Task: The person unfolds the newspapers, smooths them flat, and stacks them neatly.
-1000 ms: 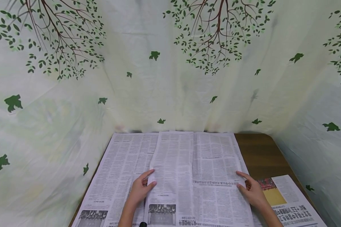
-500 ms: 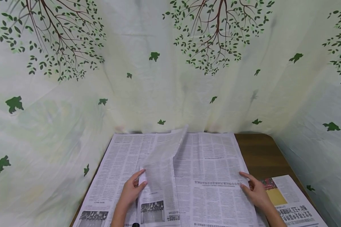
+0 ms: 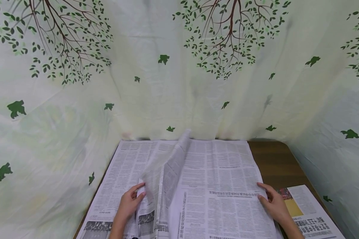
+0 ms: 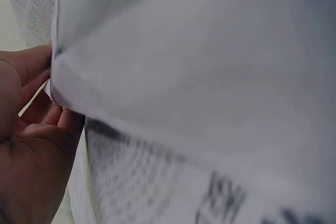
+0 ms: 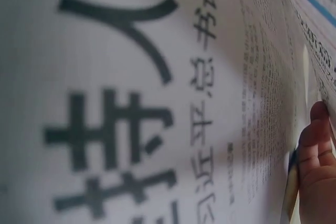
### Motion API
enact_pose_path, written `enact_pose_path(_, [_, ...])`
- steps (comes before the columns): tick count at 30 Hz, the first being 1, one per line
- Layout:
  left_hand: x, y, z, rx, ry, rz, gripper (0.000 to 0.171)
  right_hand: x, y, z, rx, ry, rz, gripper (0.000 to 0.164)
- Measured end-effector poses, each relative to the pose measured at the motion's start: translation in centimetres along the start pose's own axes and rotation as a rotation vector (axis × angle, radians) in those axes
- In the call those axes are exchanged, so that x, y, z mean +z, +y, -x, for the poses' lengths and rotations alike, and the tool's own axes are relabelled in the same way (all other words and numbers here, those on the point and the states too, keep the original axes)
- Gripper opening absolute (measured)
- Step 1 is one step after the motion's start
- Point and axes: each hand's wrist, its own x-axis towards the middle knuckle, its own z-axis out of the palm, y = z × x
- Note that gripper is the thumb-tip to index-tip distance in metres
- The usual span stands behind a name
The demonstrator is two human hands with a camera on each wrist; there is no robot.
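Note:
A large printed newspaper (image 3: 227,179) is spread between my two hands in the head view. My left hand (image 3: 127,204) pinches its left edge between thumb and fingers. On that side the sheet bends up into a loose fold (image 3: 170,176), with its crest standing toward the back. My right hand (image 3: 273,204) pinches the opposite edge, thumb toward the near side. The left wrist view has the paper's pale, blurred surface beside the gripping fingers. Close to the camera in the right wrist view is large black print (image 5: 113,124), and the fingers curl behind the edge at far right.
Another newspaper (image 3: 110,179) lies flat beneath on the left side of the brown wooden table (image 3: 272,159). A folded newspaper (image 3: 311,212) with a red and yellow picture lies at the right. A pale cloth (image 3: 191,99) printed with trees and leaves hangs behind and at both sides.
My left hand has moved left and slightly nearer, drawing the paper's left part with it, so a raised fold has formed. My right hand has shifted slightly right, still holding its edge.

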Motion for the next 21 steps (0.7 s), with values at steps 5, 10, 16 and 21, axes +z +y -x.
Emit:
enact_pose_path(5, [-1.3, -0.8, 0.0, 0.016, 0.026, -0.104, 0.047, -0.2, 0.3, 0.0, 0.0, 0.013, 0.041, 0.052])
enact_pose_path(10, [-2.9, -1.5, 0.0, -0.019, 0.002, -0.155, 0.049, -0.4, 0.6, 0.1, -0.016, 0.024, 0.064, 0.052])
enact_pose_path(16, [-4.6, -2.4, 0.0, -0.05, -0.072, -0.227, 0.057, -0.6, 1.2, 0.4, -0.028, 0.042, 0.12, 0.052])
enact_pose_path(21, [-5.9, -3.1, 0.1, -0.049, -0.088, -0.284, 0.056, -0.8, 1.5, 0.5, -0.034, 0.044, 0.152, 0.052])
